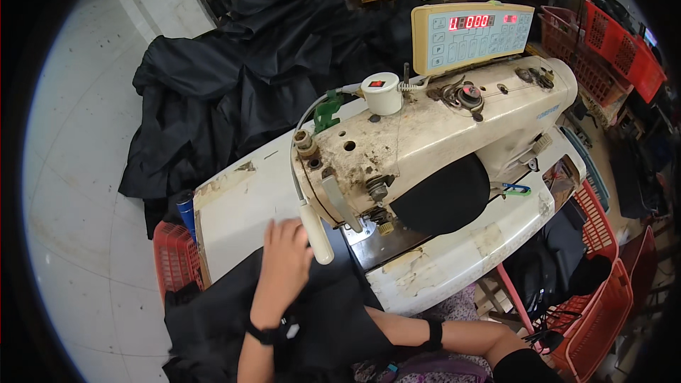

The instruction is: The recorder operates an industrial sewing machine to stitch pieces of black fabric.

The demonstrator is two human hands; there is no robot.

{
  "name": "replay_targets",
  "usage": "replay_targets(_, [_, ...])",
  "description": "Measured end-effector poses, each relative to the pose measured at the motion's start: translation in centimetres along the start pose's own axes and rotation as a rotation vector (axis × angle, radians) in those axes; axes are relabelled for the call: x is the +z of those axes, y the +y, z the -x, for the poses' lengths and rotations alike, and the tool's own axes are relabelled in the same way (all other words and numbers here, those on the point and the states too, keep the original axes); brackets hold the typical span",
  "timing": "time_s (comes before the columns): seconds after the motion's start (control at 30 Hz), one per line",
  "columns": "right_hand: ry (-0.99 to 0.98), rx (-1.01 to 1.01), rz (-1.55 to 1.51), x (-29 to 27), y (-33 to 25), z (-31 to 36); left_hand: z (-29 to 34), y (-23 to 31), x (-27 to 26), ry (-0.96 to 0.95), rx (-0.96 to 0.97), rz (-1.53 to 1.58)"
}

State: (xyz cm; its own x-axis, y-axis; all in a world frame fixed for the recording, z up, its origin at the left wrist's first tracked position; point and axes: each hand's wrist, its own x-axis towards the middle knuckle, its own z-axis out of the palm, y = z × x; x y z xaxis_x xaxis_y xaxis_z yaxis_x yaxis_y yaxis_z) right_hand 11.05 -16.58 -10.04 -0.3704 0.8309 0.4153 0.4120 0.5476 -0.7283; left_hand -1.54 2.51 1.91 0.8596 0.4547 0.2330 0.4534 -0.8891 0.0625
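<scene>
A piece of black fabric (326,305) drapes over the near edge of the white sewing table and across my lap. Over its upper left part is my left hand (286,259), slightly blurred, its fingers loosely apart and nothing visible in them. Those fingers are beside the white, rod-shaped piece (317,235) hanging at the head of the sewing machine (425,128). From the lower right my right forearm (408,330) reaches in under the fabric, which covers the right hand. The metal needle plate (360,232) lies just beyond the fabric. Another black piece (450,198) lies under the machine arm.
A large heap of black cloth (227,92) is piled behind the table. The control panel (472,37) stands on top of the machine. Red baskets (177,259) flank the table, with a filled one (603,312) at right. Small snips (512,189) rest on the machine bed.
</scene>
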Motion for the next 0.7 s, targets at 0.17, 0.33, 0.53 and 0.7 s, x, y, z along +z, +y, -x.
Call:
replay_targets(0.17, [0.043,0.034,-0.05,0.8,0.6,-2.2,3.3,4.6,0.4,-0.2,0.186,0.491])
replay_targets(0.33, [-0.065,0.022,-0.009,0.3,0.5,-3.6,6.7,0.6,5.6,-0.061,-0.337,0.895])
replay_targets(0.53, [-0.305,-0.016,0.055,-5.8,-2.2,-1.1,4.2,0.0,4.5,-0.228,-0.148,0.676])
replay_targets(0.7, [-0.079,0.027,0.244,-3.9,-2.3,0.2,2.5,0.1,5.4,-0.158,-0.105,0.649])
